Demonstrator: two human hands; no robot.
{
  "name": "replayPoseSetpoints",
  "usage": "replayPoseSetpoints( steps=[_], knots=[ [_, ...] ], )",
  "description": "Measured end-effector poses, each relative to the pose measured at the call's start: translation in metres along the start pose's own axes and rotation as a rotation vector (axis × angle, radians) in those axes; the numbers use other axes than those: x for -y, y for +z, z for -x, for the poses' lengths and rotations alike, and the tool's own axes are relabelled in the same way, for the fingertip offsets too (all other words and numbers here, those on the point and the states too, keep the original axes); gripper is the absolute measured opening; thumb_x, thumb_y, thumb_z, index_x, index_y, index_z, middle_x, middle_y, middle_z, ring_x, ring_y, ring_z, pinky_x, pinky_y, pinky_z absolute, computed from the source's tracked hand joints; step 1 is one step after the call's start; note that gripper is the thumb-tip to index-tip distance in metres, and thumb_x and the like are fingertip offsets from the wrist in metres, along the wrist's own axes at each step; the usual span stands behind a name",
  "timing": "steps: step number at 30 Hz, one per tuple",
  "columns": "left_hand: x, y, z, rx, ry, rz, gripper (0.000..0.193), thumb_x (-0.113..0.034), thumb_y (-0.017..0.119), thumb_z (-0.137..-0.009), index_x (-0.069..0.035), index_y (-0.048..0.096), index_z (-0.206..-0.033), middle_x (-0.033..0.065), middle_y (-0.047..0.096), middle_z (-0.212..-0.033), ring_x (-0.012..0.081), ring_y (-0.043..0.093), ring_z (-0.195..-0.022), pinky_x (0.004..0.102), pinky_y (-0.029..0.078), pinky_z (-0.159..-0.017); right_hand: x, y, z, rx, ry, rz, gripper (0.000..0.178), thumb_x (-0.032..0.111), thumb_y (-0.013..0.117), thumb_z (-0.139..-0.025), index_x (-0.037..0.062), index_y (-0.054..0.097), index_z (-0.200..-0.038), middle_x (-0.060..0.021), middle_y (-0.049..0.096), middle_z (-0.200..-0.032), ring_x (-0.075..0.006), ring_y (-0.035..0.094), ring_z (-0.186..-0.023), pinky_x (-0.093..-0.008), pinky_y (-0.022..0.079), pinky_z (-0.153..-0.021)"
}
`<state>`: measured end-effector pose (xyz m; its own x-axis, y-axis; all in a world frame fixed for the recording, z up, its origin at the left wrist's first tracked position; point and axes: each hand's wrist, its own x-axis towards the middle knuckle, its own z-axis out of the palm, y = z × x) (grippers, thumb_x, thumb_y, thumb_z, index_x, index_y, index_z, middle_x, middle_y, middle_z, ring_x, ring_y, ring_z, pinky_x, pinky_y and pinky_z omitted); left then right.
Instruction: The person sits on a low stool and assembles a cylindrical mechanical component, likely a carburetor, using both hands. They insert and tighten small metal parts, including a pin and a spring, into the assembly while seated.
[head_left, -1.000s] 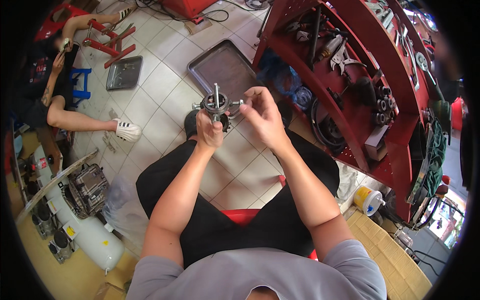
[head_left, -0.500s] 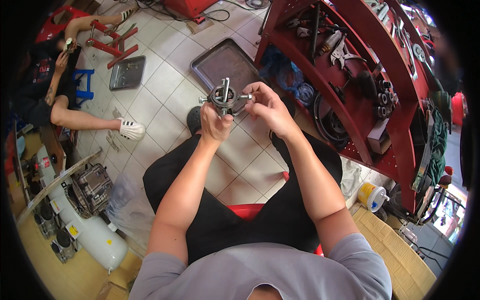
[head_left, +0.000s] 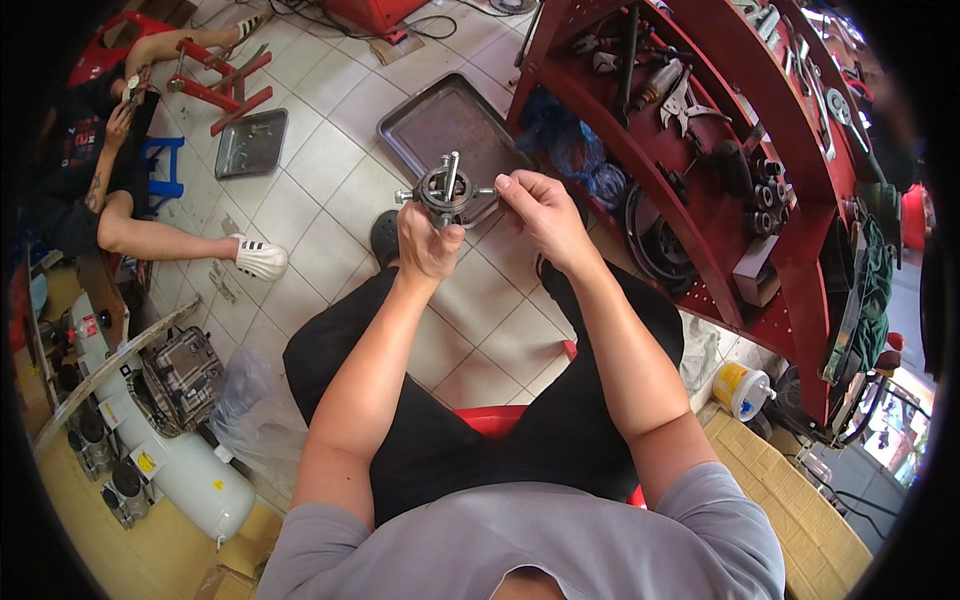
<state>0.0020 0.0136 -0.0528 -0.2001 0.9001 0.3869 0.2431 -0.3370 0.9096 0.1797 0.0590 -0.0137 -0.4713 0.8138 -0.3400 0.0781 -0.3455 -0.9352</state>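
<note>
Both forearms reach forward from the lower edge, elbows bent, and meet above the tiled floor [head_left: 330,170] in front of the seated person's knees. The left hand [head_left: 428,245] is raised with its fingers curled shut around the underside of one round metal part [head_left: 445,190], a ring-shaped hub with several short pins sticking out and one rod standing through its middle. The right hand [head_left: 540,210] comes in from the side, fingers bent and pinched on the pin at the part's right edge. Two metal trays lie on the floor: a large dark tray [head_left: 445,120] directly beyond the part and a small tray [head_left: 250,143] further left. One red tool rack [head_left: 740,190] stands to the right.
</note>
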Motion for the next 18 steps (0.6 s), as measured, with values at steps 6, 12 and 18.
replayPoseSetpoints(
  steps=[6,12,18],
  knots=[
    [-0.001,-0.003,0.001,0.007,-0.082,0.022,0.080,-0.080,0.047,-0.076,-0.001,0.062,-0.085,0.0100,0.061,-0.071,0.0259,0.061,-0.065,0.0361,0.047,-0.060,0.006,0.005,0.003,0.001,-0.059,-0.107,0.025,0.015,0.067,-0.085,0.0054,0.055,-0.104,0.0023,0.050,-0.081,-0.0052,0.048,-0.071,-0.0217,0.042,-0.063],
    [0.003,-0.002,0.003,-0.045,-0.113,0.053,0.078,-0.078,0.050,-0.076,-0.001,0.061,-0.087,0.0108,0.061,-0.072,0.0263,0.061,-0.067,0.0361,0.046,-0.061,0.019,0.018,0.009,-0.030,-0.119,-0.211,0.019,0.020,0.065,-0.088,0.0065,0.057,-0.099,0.0027,0.050,-0.075,-0.0062,0.049,-0.070,-0.0219,0.041,-0.063],
    [0.001,-0.007,0.002,0.089,-0.145,-0.036,0.094,-0.087,0.043,-0.071,0.003,0.059,-0.096,0.0075,0.062,-0.081,0.0171,0.060,-0.075,0.0310,0.048,-0.065,0.002,0.001,0.002,0.030,-0.067,-0.121,0.030,0.017,0.065,-0.087,0.0053,0.054,-0.111,0.0023,0.051,-0.080,-0.0071,0.050,-0.071,-0.0227,0.042,-0.064]
  ],
)
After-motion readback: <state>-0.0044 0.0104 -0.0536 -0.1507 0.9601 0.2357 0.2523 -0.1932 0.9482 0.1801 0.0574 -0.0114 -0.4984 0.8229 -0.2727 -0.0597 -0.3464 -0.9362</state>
